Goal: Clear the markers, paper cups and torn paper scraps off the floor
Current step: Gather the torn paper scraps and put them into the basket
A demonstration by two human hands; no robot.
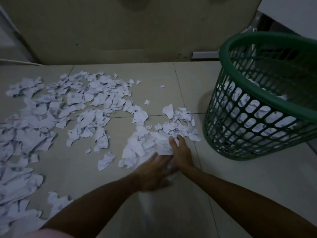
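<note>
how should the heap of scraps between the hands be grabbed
Scoop the heap of scraps from both flanks at floor level: left hand under its near-left edge, right hand along its right edge, then squeeze together. It is loose, flat pieces, so a top pinch would shed most. The green basket stands just right.

The pale tiled floor (240,194) carries everything here, its thin grout lines crossing near the middle. Torn paper scraps (77,107) lie scattered thick across the left and centre, many crumpled, some with writing on them, and a smaller cluster sits nearer the right. A green lattice basket (253,134) stands on the tiles to the right, close to that cluster, paper visible through its openings.
</note>
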